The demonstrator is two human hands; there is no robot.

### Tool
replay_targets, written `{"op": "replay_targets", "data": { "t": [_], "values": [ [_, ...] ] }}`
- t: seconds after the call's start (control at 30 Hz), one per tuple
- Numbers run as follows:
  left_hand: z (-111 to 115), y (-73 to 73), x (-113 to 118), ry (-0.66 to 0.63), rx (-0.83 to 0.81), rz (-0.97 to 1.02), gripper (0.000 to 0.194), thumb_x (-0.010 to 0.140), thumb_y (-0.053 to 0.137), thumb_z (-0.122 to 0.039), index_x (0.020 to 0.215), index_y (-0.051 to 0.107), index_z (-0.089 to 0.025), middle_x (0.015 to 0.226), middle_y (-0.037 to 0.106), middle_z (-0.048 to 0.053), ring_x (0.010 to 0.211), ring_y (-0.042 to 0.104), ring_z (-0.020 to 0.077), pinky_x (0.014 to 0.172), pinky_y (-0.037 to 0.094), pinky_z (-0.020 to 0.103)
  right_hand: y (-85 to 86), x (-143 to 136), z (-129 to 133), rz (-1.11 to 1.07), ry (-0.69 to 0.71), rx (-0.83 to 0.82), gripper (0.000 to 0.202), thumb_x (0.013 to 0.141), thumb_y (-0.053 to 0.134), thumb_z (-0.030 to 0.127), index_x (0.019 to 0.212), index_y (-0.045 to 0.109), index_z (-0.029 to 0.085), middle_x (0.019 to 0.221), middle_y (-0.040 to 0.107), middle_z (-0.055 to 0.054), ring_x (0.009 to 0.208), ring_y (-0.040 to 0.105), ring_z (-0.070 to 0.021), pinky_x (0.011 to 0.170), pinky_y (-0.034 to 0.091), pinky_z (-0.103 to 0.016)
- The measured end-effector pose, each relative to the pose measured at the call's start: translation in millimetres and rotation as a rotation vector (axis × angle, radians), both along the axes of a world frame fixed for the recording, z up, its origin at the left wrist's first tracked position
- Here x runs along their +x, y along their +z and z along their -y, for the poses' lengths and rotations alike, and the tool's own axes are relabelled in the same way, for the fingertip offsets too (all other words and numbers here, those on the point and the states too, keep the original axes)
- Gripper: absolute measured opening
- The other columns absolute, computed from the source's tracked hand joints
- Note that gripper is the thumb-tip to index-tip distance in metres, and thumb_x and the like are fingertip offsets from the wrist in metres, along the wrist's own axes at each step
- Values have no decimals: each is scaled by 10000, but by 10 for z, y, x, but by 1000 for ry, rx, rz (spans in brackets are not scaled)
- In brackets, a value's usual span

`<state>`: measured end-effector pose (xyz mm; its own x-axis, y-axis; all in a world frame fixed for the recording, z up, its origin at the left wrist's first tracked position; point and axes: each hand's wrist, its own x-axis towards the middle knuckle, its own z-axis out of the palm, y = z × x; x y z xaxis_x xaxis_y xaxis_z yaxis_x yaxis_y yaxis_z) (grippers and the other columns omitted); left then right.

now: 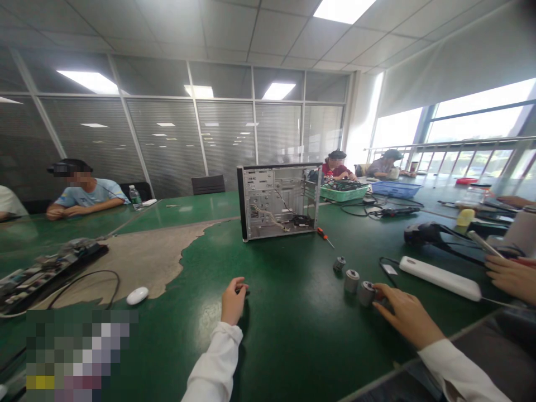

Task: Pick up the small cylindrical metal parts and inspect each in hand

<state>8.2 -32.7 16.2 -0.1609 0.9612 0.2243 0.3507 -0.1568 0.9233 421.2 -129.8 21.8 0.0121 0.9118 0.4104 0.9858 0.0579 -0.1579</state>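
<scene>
My left hand hovers over the green table, fingers loosely curled and nothing visible between them. Three small metal cylinders form a diagonal row: the far one, the middle one and the near one. My right hand is at the right side of the near cylinder, a fingertip against its upper edge and the thumb apart, lower down. Beyond my hands stands an upright, open computer case, its metal inside and some cables showing. An orange-handled screwdriver lies by its lower right corner.
A white power strip lies right of the cylinders. A white oval object and electronic parts are at left. Green and blue baskets stand further back. Other people sit around; another person's hand is at right.
</scene>
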Motion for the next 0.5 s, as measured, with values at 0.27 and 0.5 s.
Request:
{"op": "replay_targets", "data": {
  "t": [0.27,0.5],
  "values": [
    [-23,-23,-5,-10,-12,-16,264,652,480,-228,900,535,-159,761,640,51,764,595,177,747,415,307,99,-111,-87,53,-104,18,375,712,397,484,946,473,201,910,599,-83,850,555,-243,726,359,-369],
    [-18,-11,-3,-10,-11,-10,256,648,485,-222,890,539,-156,757,644,53,750,600,176,733,427,304,152,-174,-142,97,-70,58,268,704,426,387,892,488,207,785,632,-41,770,583,-208,767,339,-364]
  ]
}}
